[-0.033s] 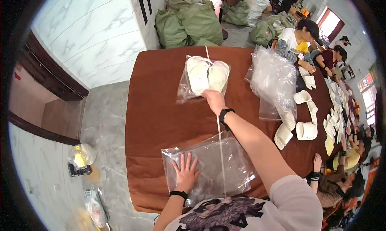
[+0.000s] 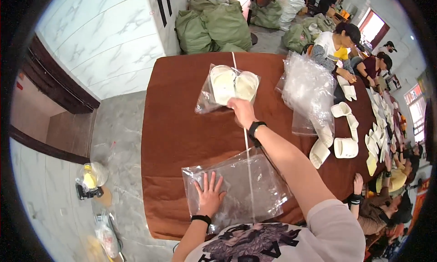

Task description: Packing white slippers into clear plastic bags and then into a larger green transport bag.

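Observation:
A pair of white slippers (image 2: 223, 82) lies in a clear plastic bag (image 2: 205, 100) at the far middle of the table. My right hand (image 2: 242, 112) reaches to the near end of this pair, fingers closed on the bagged slippers there; what the fingertips grip is partly hidden. Closer to me, my left hand (image 2: 210, 199) lies flat, fingers spread, on another clear plastic bag (image 2: 255, 184). That bag is spread out flat and looks empty.
The brown-covered table (image 2: 177, 134) carries a heap of clear bags (image 2: 309, 86) at right. Loose white slippers (image 2: 346, 148) lie beyond it, alongside other people working. Green sacks (image 2: 225, 25) stand behind the table. A white cord (image 2: 247, 141) crosses the cloth.
The bagged slippers have shifted slightly, and the loose left edge of their bag has moved a little left. My right hand has moved slightly away from me. My left hand stays put.

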Motion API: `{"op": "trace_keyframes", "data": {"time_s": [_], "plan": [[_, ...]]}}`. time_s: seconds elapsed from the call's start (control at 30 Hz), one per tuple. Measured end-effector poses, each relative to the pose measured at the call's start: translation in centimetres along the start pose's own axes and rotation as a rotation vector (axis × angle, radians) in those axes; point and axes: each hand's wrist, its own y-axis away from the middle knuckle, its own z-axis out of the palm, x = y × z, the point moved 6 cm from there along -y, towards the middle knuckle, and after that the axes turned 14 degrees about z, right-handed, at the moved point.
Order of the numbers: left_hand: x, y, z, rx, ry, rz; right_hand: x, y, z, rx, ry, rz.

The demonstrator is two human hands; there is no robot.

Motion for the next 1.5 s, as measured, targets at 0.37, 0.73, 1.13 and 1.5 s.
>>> {"op": "trace_keyframes", "data": {"time_s": [0.37,0.73,1.13,1.5], "plan": [[-2.2,-1.1,0.9,0.176,0.262,0.002,-12.0,10.6,-16.7,-0.73,-0.113,-0.187],[-1.2,-0.7,2.3,0.133,-0.078,0.115,9.7,36.1,-13.9,-0.34,0.378,0.292],[-0.1,1.8,-0.8,0.271,2.232,-0.258,11.3,40.6,-10.0,0.001,0.324,0.602],[-1.6,3.8,-0.2,-0.154,1.706,-0.31,8.8,38.2,-8.5,-0.179,-0.418,0.614]]}}
